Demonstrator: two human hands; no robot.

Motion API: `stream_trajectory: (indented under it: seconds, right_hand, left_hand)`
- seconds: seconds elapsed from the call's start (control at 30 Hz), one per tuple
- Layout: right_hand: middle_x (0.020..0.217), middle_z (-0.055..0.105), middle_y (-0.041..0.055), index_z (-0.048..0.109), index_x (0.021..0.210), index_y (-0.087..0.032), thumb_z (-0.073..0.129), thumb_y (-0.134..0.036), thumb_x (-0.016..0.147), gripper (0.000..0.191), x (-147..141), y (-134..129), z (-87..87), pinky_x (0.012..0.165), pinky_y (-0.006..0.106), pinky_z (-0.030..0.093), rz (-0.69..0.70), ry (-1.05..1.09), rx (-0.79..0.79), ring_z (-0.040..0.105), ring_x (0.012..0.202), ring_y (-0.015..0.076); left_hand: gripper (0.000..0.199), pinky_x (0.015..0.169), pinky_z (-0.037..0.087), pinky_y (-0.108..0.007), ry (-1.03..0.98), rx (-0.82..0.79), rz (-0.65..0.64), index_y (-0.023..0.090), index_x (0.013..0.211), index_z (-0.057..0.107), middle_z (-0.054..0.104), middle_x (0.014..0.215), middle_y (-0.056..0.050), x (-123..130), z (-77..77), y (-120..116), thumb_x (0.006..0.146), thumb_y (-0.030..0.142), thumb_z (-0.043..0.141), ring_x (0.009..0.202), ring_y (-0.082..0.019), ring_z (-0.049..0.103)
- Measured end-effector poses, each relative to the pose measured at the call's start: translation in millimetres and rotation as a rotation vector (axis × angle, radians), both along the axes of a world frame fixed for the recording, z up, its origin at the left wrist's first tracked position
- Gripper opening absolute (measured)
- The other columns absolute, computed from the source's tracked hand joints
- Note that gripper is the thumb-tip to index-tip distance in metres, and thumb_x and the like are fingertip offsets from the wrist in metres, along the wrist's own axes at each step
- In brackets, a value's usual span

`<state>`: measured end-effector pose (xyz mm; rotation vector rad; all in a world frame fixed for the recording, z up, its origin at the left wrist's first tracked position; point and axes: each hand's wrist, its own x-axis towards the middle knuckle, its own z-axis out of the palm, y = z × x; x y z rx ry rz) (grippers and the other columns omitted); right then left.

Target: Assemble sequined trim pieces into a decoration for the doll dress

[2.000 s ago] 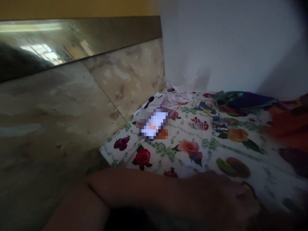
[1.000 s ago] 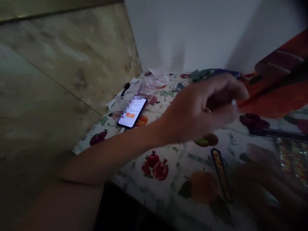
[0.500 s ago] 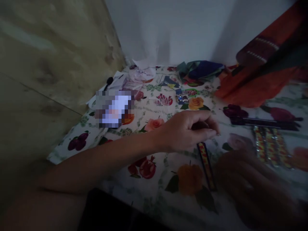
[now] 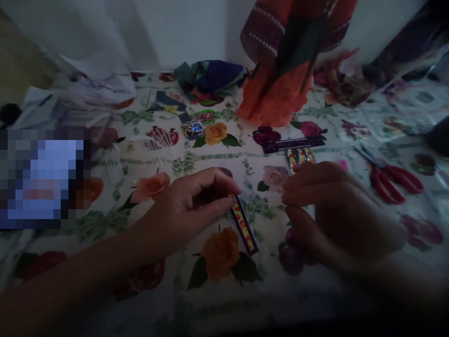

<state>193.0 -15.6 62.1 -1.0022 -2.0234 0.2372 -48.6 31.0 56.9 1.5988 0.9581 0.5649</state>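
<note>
My left hand (image 4: 196,203) is closed, thumb and forefinger pinched together at the upper end of a dark-edged strip with a red and yellow pattern (image 4: 244,225). What the fingertips pinch is too small to make out. To the right, my right hand (image 4: 336,210) is raised above the cloth with its thumb and fingers close together; anything between them is hidden. Behind my right hand, short patterned strips with shiny edges (image 4: 300,155) lie below a dark beaded strip (image 4: 294,143).
Red-handled pliers (image 4: 394,180) lie at the right on the flowered tablecloth (image 4: 217,304). A blurred-out phone (image 4: 45,180) is at the left. Orange fabric (image 4: 273,100), a blue-green cloth (image 4: 213,77), small glittery packets (image 4: 192,128) and clear plastic bags (image 4: 101,89) stand farther back.
The view has swung right, bringing the pliers into sight. My right hand has risen from near the patterned strip and its fingers have drawn together. My left hand stays pinched, now at the strip's upper end.
</note>
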Motion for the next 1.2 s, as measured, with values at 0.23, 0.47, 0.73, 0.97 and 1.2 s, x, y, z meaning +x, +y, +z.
stream_trajectory:
  seconds: [0.23, 0.47, 0.73, 0.97, 1.2]
  right_hand:
    - [0.088, 0.065, 0.0048, 0.061, 0.094, -0.019, 0.061, -0.009, 0.087, 0.013, -3.4, -2.6, 8.1, 0.085, 0.037, 0.055, 0.092, -0.055, -0.030, 0.064, 0.087, 0.0187]
    - [0.089, 0.065, 0.0056, 0.057, 0.099, -0.017, 0.060, -0.015, 0.092, 0.007, -27.9, -11.8, -21.0, 0.074, 0.032, 0.054, 0.134, -0.009, -0.146, 0.061, 0.083, 0.0177]
    - [0.083, 0.062, 0.0047, 0.058, 0.090, -0.016, 0.055, -0.012, 0.094, 0.006, -24.4, -7.1, -22.9, 0.070, 0.029, 0.050, 0.119, 0.031, -0.191, 0.057, 0.079, 0.0159]
    - [0.084, 0.060, 0.0037, 0.056, 0.090, -0.017, 0.058, -0.012, 0.092, 0.005, -27.6, -10.9, -30.6, 0.073, 0.032, 0.047, 0.148, 0.037, -0.210, 0.054, 0.079, 0.0162]
    - [0.088, 0.060, 0.0031, 0.055, 0.092, -0.018, 0.061, -0.014, 0.091, 0.008, -29.7, -15.5, -38.5, 0.078, 0.034, 0.044, 0.173, 0.080, -0.269, 0.051, 0.083, 0.0166]
  left_hand:
    - [0.009, 0.067, 0.053, -0.020, 0.024, -0.102, 0.020, 0.027, 0.100, 0.068, 0.071, 0.094, 0.002, 4.8, 3.1, -10.3, 0.091, 0.031, 0.067, 0.081, -0.014, 0.066]
    - [0.014, 0.068, 0.055, -0.021, 0.051, -0.159, -0.057, 0.029, 0.108, 0.064, 0.071, 0.095, 0.002, 7.1, -1.0, -19.3, 0.096, 0.035, 0.061, 0.085, -0.016, 0.068]
    - [0.019, 0.080, 0.058, -0.025, 0.040, -0.209, -0.061, 0.029, 0.113, 0.061, 0.071, 0.103, 0.000, 8.8, -11.3, -24.7, 0.096, 0.035, 0.060, 0.098, -0.020, 0.069]
    - [0.024, 0.085, 0.056, -0.027, -0.044, -0.308, -0.039, 0.033, 0.120, 0.059, 0.070, 0.109, 0.001, 5.6, -16.7, -29.4, 0.096, 0.038, 0.061, 0.104, -0.021, 0.068]
    - [0.022, 0.085, 0.054, -0.028, -0.131, -0.319, -0.053, 0.030, 0.118, 0.060, 0.071, 0.110, -0.001, 11.1, -10.5, -29.6, 0.096, 0.034, 0.061, 0.102, -0.020, 0.068]
